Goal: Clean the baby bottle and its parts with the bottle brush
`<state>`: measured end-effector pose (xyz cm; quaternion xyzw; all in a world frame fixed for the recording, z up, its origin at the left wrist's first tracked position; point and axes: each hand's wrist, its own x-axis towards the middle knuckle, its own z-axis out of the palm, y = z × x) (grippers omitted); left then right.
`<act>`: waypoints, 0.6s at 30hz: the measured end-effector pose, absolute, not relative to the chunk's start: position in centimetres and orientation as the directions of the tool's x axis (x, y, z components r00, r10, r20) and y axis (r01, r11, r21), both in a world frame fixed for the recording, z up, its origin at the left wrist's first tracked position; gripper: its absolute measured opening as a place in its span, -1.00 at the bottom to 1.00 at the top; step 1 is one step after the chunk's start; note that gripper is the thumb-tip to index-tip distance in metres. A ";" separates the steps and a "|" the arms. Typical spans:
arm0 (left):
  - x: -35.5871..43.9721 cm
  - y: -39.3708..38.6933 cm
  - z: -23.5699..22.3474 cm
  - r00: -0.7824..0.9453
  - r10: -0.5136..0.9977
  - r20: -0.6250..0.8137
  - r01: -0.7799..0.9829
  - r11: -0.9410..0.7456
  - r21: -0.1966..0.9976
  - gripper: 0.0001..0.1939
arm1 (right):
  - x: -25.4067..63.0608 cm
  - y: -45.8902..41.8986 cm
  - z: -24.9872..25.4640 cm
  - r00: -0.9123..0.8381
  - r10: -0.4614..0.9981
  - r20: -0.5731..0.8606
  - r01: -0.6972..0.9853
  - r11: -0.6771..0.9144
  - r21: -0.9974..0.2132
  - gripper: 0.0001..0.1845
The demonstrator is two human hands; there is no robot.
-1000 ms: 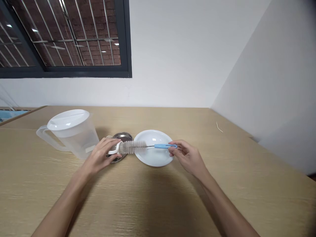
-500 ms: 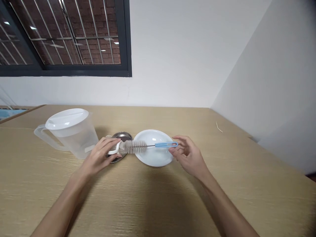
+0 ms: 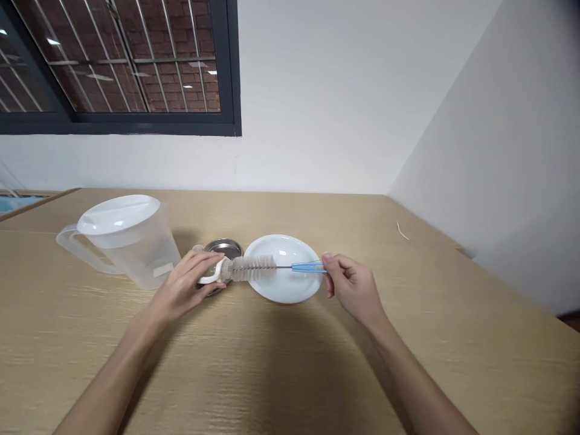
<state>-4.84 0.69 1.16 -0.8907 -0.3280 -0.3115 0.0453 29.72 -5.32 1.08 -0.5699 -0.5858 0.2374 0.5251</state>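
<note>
Clasped around a small, clear bottle with a white collar (image 3: 220, 269) is my left hand (image 3: 189, 279); the hand hides most of its body. A bottle brush (image 3: 256, 267) lies level across the view, its bristled end at the bottle's mouth. Between thumb and fingertips my right hand (image 3: 351, 284) pinches the end of the brush's light blue handle (image 3: 306, 267). Below the brush stands a white oval bowl (image 3: 285, 293). Partly covered by my left hand and the bottle, a round metal dish (image 3: 226, 244) sits on the table.
A translucent plastic pitcher (image 3: 136, 251) with a white lid stands left of my left hand. Far right on the wooden table (image 3: 290, 374) lies a thin pale strip (image 3: 401, 231). A white wall (image 3: 312, 109) and a barred window (image 3: 136, 60) rise behind.
My right fingers, looser around the handle half a second ago, have closed on its end. The brush has shifted slightly right and its handle has rolled. My left hand keeps its hold.
</note>
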 end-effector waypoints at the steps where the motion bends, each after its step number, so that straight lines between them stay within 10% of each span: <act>1: -4.8 0.7 1.1 0.597 0.556 0.578 0.613 -0.781 0.118 -0.51 | 29.7 -5.3 1.2 0.216 0.923 0.318 0.395 0.216 -0.893 -0.40; 11: -5.8 1.3 1.1 0.569 0.485 0.665 0.636 -0.772 0.019 -0.46 | 30.2 -4.6 0.9 0.307 0.952 -0.008 -0.007 -0.006 -1.000 -0.41; 18: -5.0 0.4 1.8 0.416 0.548 0.726 0.655 -0.734 0.179 -0.53 | 32.9 -3.8 1.3 0.525 0.851 -0.013 -0.148 0.076 -0.986 -0.49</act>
